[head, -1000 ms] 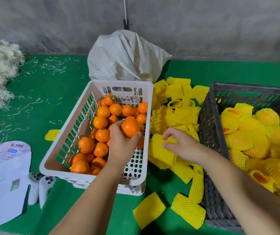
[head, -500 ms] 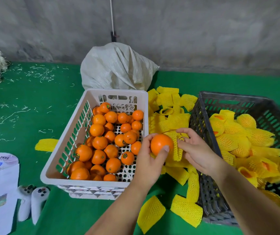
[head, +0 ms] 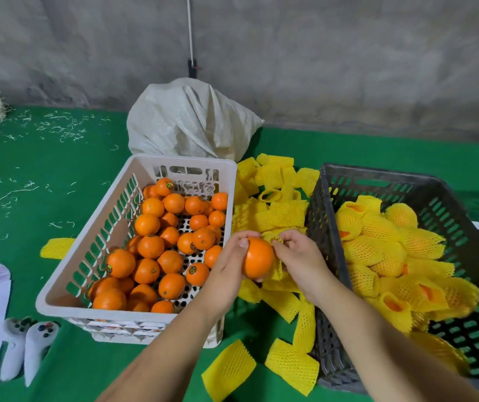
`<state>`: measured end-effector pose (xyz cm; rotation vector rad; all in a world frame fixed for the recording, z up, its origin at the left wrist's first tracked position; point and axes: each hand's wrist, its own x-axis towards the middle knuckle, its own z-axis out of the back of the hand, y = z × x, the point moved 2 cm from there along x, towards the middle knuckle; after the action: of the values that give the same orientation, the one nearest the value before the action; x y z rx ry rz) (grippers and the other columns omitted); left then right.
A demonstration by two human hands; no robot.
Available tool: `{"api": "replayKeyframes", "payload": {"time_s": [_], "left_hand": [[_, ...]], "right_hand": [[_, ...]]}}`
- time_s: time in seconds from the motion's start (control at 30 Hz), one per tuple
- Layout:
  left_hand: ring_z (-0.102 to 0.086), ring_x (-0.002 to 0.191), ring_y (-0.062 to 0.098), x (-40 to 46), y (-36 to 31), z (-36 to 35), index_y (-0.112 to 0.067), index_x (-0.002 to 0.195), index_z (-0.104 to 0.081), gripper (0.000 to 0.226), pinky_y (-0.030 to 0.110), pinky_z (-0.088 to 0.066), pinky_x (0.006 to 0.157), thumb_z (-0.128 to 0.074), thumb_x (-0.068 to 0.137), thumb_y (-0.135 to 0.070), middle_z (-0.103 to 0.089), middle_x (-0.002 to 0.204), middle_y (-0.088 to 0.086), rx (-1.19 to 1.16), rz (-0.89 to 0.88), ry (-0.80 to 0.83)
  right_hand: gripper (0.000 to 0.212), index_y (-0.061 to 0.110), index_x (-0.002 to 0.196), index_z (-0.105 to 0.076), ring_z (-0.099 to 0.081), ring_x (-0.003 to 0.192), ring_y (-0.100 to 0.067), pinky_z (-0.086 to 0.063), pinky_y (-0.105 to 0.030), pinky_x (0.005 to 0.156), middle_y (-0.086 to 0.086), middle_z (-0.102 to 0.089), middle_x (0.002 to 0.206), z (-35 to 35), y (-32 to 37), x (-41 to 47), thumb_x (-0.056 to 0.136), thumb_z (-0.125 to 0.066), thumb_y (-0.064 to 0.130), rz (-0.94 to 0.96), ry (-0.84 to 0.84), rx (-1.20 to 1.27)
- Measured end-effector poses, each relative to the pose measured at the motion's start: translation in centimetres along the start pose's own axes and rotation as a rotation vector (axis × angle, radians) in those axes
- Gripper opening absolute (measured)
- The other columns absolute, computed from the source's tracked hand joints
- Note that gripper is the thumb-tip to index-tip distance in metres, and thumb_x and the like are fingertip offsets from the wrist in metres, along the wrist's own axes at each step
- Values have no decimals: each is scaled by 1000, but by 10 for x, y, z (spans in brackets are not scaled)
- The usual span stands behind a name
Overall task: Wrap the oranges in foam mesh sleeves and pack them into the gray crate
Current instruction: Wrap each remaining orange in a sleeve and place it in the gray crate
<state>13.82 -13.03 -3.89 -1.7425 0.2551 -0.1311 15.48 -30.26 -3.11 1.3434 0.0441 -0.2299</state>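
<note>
Green-covered desk (head: pixel 58 175) against a rough gray wall, white sack (head: pixel 189 123) at the back edge. White crate (head: pixel 93 227) of bare oranges at centre, gray crate (head: pixel 333 198) toward the right edge, part filled with wrapped oranges (head: pixel 377 242); loose pile of yellow sleeves (head: pixel 278 210) lying between the two crates. Held above that pile: one orange (head: pixel 258 258), cupped in the left hand (head: pixel 226 274), fingers and thumb curled round it. Right hand (head: pixel 299 256) just beside the fruit, fingertips pinching the yellow sleeve (head: pixel 277 272) that shows behind and under it. Sleeve not yet over the fruit, by the look of it; mouth of the sleeve mostly hidden by both hands.

Step in hand, judged from the pose: opening the sleeve and drawing it over the orange. Best done by spreading the mesh mouth wide with the right grip, pushing the fruit in end first with the left, then pulling the mesh evenly until both ends overhang. Worth guarding against: mesh snagging or bunching on one side, fruit slipping down onto the pile. Short move rightward to the gray crate afterward.
</note>
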Motion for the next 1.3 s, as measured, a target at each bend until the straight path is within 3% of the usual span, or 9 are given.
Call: {"api": "replayKeyframes", "payload": {"time_s": [0.1,0.3,0.4,0.53,0.67,0.9,0.97,1.1,1.3], "left_hand": [[-74,105,29,1,1,-2,-37,128,-66,48,44,-63,75,-50,96,-69,-64,123,-19,26,25,27],[-58,119,-15,-5,-5,-17,-31,112,-78,27,5,-48,89,-53,102,-36,-69,124,-26,201,51,232],[-60,124,-5,-4,-5,-20,-27,117,-77,27,9,-49,92,-56,102,-35,-68,132,-19,227,-22,189],[-69,114,2,-4,-6,-15,-36,125,-71,37,15,-55,84,-59,96,-56,-74,120,-24,144,-69,-3],[-68,113,10,-1,-1,-7,-40,136,-59,62,24,-58,85,-63,85,-73,-64,131,-8,126,-104,-113],[-48,119,-22,3,-2,-5,-55,153,-24,84,10,-50,92,-66,82,-74,-25,148,-29,224,-60,45],[-47,127,-14,4,1,-6,-56,155,-18,90,16,-52,97,-72,84,-61,-22,149,-26,239,-26,130],[-58,128,12,6,6,-10,-49,155,-24,84,32,-55,104,-77,91,-40,-38,151,-5,273,-49,133],[-58,120,1,-1,4,-15,-61,131,-40,78,23,-57,90,-90,72,-62,-45,131,-34,370,-180,-64]], "right_hand": [[21,16,93,-63,-54,65,-7,-43,-24,57,3,-61,77,1,-1,-3,99,-64,36,-20,-19,-82],[41,12,72,-49,-42,57,-11,-35,-26,53,-3,-43,64,6,2,-7,94,-72,37,32,-48,-48],[33,12,74,-56,-54,61,-12,-43,-29,55,-1,-58,65,3,3,-8,95,-73,32,2,-16,40],[18,12,108,-65,-69,85,-16,-57,-26,67,-5,-73,100,4,5,-2,97,-71,26,-58,-22,125],[8,22,101,-65,-68,86,-14,-61,-38,78,-4,-68,105,4,3,-4,97,-66,16,2,-16,34],[16,27,105,-68,-71,90,-4,-59,-23,78,14,-76,98,0,2,-2,100,-62,13,104,25,118],[19,29,106,-69,-71,94,-3,-57,-21,79,16,-75,99,1,3,1,101,-61,13,135,-20,97],[16,30,103,-71,-69,91,1,-53,-18,73,15,-74,97,5,6,4,101,-64,16,164,-76,127],[18,28,101,-71,-67,88,-1,-52,-17,74,11,-73,93,11,12,-2,100,-62,13,287,-115,152]]}}
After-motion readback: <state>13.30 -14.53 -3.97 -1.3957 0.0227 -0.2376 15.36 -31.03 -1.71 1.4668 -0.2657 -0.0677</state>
